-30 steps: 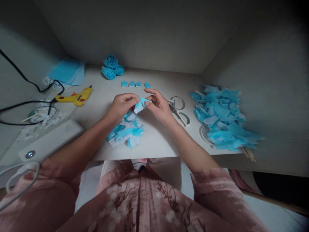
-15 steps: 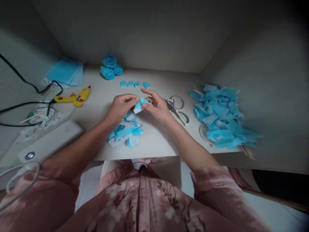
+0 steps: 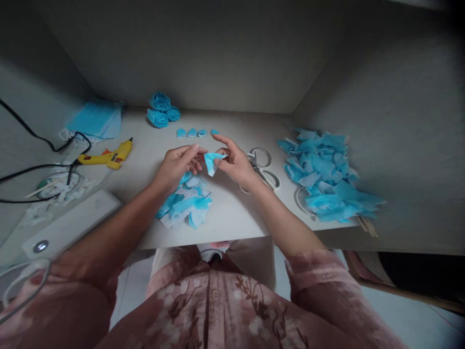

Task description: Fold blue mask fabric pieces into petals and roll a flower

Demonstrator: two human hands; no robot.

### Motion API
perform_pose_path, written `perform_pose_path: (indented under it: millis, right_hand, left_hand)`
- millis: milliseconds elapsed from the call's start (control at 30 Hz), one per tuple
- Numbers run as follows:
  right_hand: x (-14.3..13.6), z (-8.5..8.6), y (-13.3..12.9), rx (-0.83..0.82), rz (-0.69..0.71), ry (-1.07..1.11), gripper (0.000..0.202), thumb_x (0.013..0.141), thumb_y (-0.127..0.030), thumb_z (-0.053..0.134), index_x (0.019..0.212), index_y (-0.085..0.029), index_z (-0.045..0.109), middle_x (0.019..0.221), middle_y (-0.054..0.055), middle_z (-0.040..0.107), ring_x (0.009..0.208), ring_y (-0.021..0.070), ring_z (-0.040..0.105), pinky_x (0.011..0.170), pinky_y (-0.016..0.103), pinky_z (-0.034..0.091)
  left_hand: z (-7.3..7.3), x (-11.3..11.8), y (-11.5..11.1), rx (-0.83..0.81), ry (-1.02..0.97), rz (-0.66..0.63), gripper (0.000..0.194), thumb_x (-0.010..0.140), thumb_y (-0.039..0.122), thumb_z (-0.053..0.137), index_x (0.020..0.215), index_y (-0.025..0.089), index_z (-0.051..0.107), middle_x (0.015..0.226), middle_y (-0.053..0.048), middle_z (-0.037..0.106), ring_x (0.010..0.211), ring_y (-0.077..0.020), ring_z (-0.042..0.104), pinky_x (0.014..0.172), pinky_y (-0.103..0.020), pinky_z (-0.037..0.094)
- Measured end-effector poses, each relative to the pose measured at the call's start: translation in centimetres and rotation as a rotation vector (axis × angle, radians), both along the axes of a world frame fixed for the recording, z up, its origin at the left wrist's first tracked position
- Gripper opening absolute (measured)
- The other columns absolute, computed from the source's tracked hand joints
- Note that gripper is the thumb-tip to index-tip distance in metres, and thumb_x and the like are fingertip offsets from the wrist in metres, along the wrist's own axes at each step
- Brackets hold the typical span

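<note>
A small blue-and-white piece of mask fabric (image 3: 211, 162), folded to a point at the bottom, hangs between my hands above the table. My right hand (image 3: 234, 162) pinches its right side between thumb and fingers, with the index finger raised off it. At the upper left corner of the piece are the closed fingertips of my left hand (image 3: 179, 165), the other fingers curled. Beneath my left hand lies a loose pile of blue and white fabric pieces (image 3: 191, 203). Several small folded blue petals (image 3: 192, 133) form a row beyond my hands.
Blue fabric roses (image 3: 159, 118) stand at the back, left of the petals. Scissors (image 3: 267, 177) and a large heap of blue pieces (image 3: 319, 169) lie to the right. On the left are a yellow glue gun (image 3: 109, 156), blue masks (image 3: 95, 118), a white power bank (image 3: 72, 225) and black cables.
The fabric piece has turned and now points downward. My left thumb has drawn back from its face to the left. The whole view has shifted slightly.
</note>
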State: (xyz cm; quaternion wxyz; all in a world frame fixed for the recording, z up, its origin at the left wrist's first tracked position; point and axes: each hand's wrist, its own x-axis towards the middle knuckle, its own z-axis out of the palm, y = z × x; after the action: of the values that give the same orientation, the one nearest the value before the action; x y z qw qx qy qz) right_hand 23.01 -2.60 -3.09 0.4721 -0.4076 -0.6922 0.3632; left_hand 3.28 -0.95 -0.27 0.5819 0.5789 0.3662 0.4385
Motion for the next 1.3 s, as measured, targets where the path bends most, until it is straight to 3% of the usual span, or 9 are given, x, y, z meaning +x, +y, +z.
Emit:
perform_pose_path:
  millis: [167,400,667,767,833,1000,1167,1300]
  right_hand:
    - [0.0,0.1,0.1,-0.006,0.038,-0.009,0.072,0.090,-0.049,0.070,0.152,-0.026,0.041,0.091,0.000,0.070,0.071,0.0143,0.062,0.070,0.029,0.056]
    - [0.6,0.3,0.7,-0.015,0.064,0.088,0.075,0.088,-0.039,0.069,0.154,-0.023,0.036,0.083,-0.003,0.068,0.064,0.0120,0.057,0.066,0.027,0.054]
    - [0.2,0.3,0.3,0.065,0.040,-0.025,0.073,0.092,-0.047,0.069,0.155,-0.025,0.039,0.092,0.001,0.074,0.063,0.0118,0.060,0.061,0.026,0.053]
    - [0.7,0.5,0.4,0.106,-0.005,-0.009,0.066,0.095,-0.052,0.063,0.153,-0.026,0.042,0.103,0.005,0.076,0.074,0.0148,0.067,0.070,0.029,0.058]
    - [1.0,0.8,0.4,0.148,-0.061,-0.007,0.060,0.097,-0.051,0.059,0.151,-0.026,0.046,0.115,0.008,0.075,0.092,0.0183,0.071,0.082,0.033,0.060]
    - [1.2,1.7,-0.4,0.294,-0.098,-0.158,0.048,0.092,-0.035,0.063,0.140,-0.030,0.060,0.143,0.009,0.065,0.135,0.0249,0.058,0.104,0.043,0.055]
    - [0.8,1.7,-0.6,0.421,-0.067,-0.276,0.035,0.086,-0.022,0.067,0.120,-0.030,0.071,0.150,0.007,0.060,0.144,0.0278,0.050,0.122,0.057,0.036]
    - [0.7,1.2,-0.1,0.387,-0.061,-0.253,0.010,0.090,-0.032,0.071,0.096,-0.028,0.078,0.143,0.007,0.063,0.141,0.0271,0.050,0.114,0.053,0.043]
  left_hand:
    - [0.4,-0.2,-0.2,0.122,0.181,0.011,0.030,0.070,0.043,0.080,0.077,0.015,0.073,0.062,0.000,0.063,0.056,-0.0103,0.052,0.055,-0.023,0.041]
    - [0.3,-0.4,0.0,0.108,0.248,-0.023,0.033,0.075,0.049,0.074,0.072,0.015,0.072,0.063,-0.003,0.066,0.053,-0.0098,0.051,0.052,-0.022,0.040]
    - [0.1,-0.4,-0.1,0.071,0.265,-0.083,0.035,0.070,0.048,0.083,0.072,0.015,0.073,0.061,-0.002,0.065,0.054,-0.0093,0.051,0.052,-0.021,0.039]
    - [0.2,-0.4,0.0,0.030,0.212,-0.079,0.035,0.071,0.047,0.081,0.066,0.015,0.069,0.063,-0.003,0.066,0.054,-0.0093,0.052,0.053,-0.022,0.041]
    - [0.4,-0.5,0.1,-0.008,0.165,-0.079,0.033,0.072,0.045,0.079,0.064,0.015,0.067,0.063,-0.003,0.066,0.053,-0.0092,0.053,0.054,-0.022,0.041]
    - [0.7,-0.6,0.3,-0.071,0.101,-0.078,0.028,0.072,0.039,0.080,0.065,0.015,0.067,0.064,-0.003,0.067,0.054,-0.0089,0.055,0.053,-0.021,0.042]
    - [0.7,-0.4,0.2,-0.097,0.084,-0.075,0.034,0.067,0.044,0.084,0.064,0.015,0.066,0.063,-0.003,0.066,0.053,-0.0086,0.055,0.053,-0.021,0.041]
    - [0.7,-0.4,0.2,-0.072,0.131,-0.073,0.037,0.066,0.048,0.085,0.064,0.015,0.068,0.062,-0.003,0.066,0.054,-0.0092,0.055,0.054,-0.022,0.041]
